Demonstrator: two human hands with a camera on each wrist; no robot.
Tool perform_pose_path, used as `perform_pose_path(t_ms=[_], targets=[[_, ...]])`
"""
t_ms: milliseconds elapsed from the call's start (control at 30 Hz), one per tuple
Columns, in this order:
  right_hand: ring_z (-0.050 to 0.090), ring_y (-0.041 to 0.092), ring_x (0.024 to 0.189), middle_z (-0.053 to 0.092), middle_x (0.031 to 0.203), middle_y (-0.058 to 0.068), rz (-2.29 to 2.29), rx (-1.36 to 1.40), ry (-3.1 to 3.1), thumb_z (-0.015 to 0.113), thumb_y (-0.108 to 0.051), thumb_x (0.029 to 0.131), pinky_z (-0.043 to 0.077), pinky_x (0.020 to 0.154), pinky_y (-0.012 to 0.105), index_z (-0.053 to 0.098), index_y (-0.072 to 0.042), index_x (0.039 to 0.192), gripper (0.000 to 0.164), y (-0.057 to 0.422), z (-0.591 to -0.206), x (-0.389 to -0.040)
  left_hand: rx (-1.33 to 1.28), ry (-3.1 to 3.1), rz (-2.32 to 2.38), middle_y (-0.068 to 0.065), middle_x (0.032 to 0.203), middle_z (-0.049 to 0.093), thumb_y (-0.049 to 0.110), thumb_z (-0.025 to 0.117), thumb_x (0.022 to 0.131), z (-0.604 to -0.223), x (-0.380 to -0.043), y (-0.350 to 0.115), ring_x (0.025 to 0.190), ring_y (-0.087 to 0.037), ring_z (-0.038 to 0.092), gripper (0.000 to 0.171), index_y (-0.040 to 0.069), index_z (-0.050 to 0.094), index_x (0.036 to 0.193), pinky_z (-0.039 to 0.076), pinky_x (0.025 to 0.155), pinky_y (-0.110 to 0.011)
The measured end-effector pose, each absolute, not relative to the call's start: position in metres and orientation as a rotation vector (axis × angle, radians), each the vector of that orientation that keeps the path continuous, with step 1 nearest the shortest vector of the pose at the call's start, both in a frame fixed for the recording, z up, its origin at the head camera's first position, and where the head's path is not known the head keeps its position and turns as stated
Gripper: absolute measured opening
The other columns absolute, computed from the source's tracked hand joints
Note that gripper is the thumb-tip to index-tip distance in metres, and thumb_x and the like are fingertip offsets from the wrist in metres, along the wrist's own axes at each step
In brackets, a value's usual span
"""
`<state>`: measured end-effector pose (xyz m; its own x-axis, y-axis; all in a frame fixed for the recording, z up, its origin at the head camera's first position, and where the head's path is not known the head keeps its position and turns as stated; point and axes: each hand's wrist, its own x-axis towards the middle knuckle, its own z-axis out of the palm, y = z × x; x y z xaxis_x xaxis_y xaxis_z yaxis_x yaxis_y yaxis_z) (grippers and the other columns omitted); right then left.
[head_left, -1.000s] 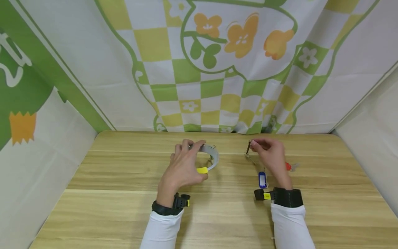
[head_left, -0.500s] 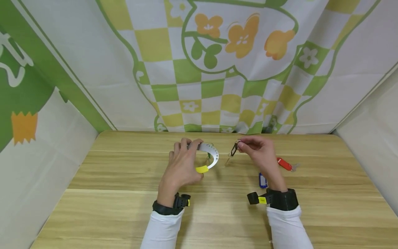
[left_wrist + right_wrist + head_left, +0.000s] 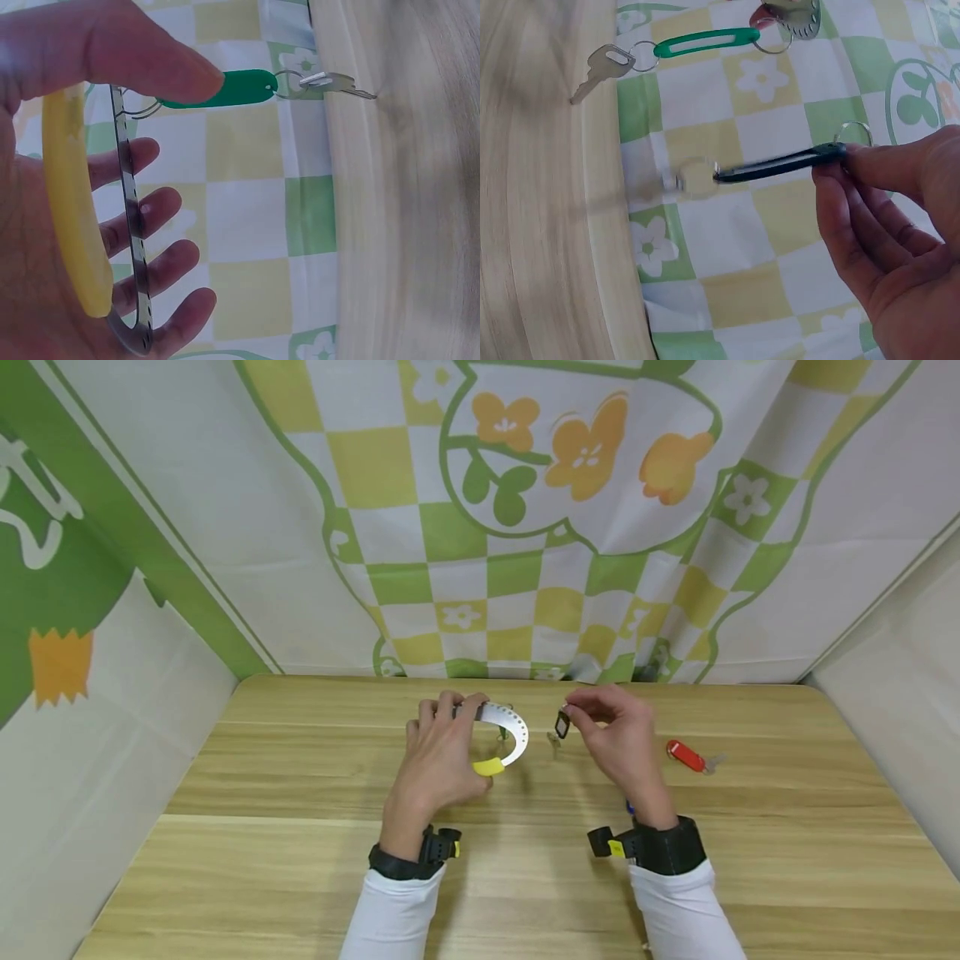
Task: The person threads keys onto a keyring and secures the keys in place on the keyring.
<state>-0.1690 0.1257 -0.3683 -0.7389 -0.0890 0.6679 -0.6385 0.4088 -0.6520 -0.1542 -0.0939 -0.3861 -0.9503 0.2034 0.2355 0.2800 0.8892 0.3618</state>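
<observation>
My left hand (image 3: 438,756) grips a C-shaped metal band (image 3: 518,732) with a row of small holes and a yellow handle (image 3: 71,202). From the band hangs a green key tag (image 3: 251,86) on a split ring, with a silver key (image 3: 607,67) at its lower end. To the right, my right hand (image 3: 621,735) pinches a black key tag (image 3: 780,163) near its upper ring (image 3: 855,124), between thumb and fingertips. A key (image 3: 553,741) dangles below that tag, blurred in the right wrist view. The black tag hangs a short gap away from the band.
On the wooden table (image 3: 300,885) a red key tag (image 3: 686,756) with a key lies right of my right hand. A blue key tag (image 3: 630,807) is mostly hidden behind my right wrist. A patterned curtain (image 3: 536,585) hangs along the table's far edge.
My right hand has moved left with the black key tag, closer to the metal band. The red tag has come into fuller view and the blue one is now mostly covered. My left hand stays nearly still.
</observation>
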Motion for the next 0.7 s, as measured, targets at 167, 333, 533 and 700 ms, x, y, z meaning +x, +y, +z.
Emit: perform_pose_path(t_ms=[167, 333, 533, 700], targets=[[0.062, 0.027, 0.064, 0.062, 0.075, 0.016, 1.371, 0.652, -2.084, 0.066, 0.011, 0.072, 0.049, 0.061, 0.032, 0.062, 0.003, 0.081, 0.013, 0.119, -0.366, -0.167, -0.371, -2.868, -0.584, -0.006, 0.119, 0.042, 0.025, 0.078, 0.044, -0.384, -0.153, -0.092, 0.103, -0.028, 0.037, 0.096, 0.021, 0.044, 0.133, 0.033, 0.082, -0.048], [0.062, 0.026, 0.064, 0.062, 0.075, 0.015, 1.373, 0.670, -2.110, 0.065, 0.011, 0.072, 0.049, 0.060, 0.032, 0.061, 0.003, 0.081, 0.012, 0.114, -0.365, -0.165, -0.379, -2.864, -0.582, -0.005, 0.118, 0.042, 0.027, 0.080, 0.044, -0.383, -0.152, -0.091, 0.102, -0.028, 0.037, 0.096, 0.021, 0.044, 0.133, 0.034, 0.081, -0.048], [0.062, 0.027, 0.066, 0.060, 0.079, 0.015, 1.407, 0.642, -2.162, 0.063, 0.011, 0.074, 0.049, 0.061, 0.032, 0.061, 0.002, 0.081, 0.012, 0.110, -0.363, -0.162, -0.400, -2.862, -0.572, -0.006, 0.119, 0.042, 0.028, 0.079, 0.045, -0.382, -0.151, -0.090, 0.102, -0.027, 0.038, 0.095, 0.022, 0.044, 0.132, 0.035, 0.080, -0.048], [0.061, 0.026, 0.065, 0.059, 0.078, 0.015, 1.405, 0.650, -2.196, 0.061, 0.012, 0.074, 0.049, 0.059, 0.032, 0.060, 0.001, 0.081, 0.013, 0.110, -0.364, -0.161, -0.440, -2.868, -0.620, -0.004, 0.118, 0.042, 0.031, 0.079, 0.047, -0.381, -0.150, -0.088, 0.104, -0.026, 0.039, 0.093, 0.023, 0.044, 0.133, 0.036, 0.079, -0.045]])
